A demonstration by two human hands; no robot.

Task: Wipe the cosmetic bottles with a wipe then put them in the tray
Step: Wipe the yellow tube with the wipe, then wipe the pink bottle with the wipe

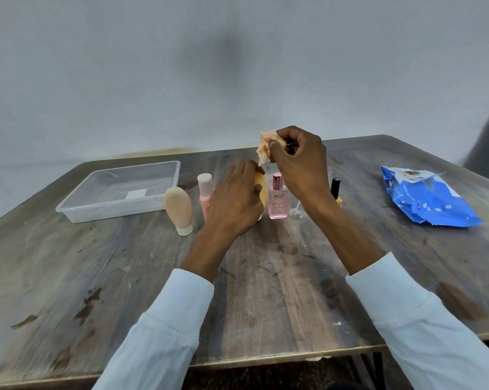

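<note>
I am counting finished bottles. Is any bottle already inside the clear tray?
No, the clear plastic tray holds no bottle; the pink perfume bottle stands on the table.

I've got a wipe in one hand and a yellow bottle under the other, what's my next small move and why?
Probably bring the wipe down onto the yellow bottle. Your right hand pinches it just above the bottle, which your left hand grips on the table, and the tray holds no bottles yet.
</note>
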